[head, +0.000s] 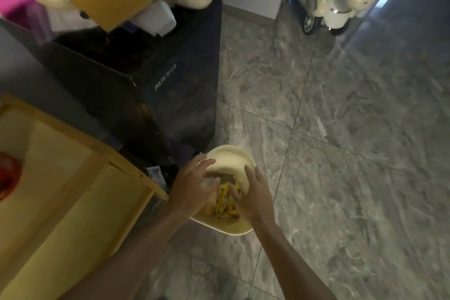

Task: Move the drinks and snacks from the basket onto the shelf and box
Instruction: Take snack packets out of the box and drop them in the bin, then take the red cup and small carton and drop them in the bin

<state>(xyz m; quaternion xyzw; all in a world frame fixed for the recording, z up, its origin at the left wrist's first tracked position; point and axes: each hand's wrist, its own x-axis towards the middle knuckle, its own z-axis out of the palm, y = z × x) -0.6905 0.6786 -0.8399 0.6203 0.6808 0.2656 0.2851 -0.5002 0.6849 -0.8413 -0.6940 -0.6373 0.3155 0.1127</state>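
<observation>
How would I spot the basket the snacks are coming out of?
Find the wooden shelf on the left and the dark box beside it. On the grey tiled floor at their foot sits the cream basket, both hands reaching in. It alone holds yellow snack packets.

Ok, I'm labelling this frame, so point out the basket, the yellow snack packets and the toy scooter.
basket (233,157): head view, on its bare inner wall at the far end.
yellow snack packets (225,200): head view, middle of the bunch between both hands.
toy scooter (336,0): head view, on its cream body.
</observation>
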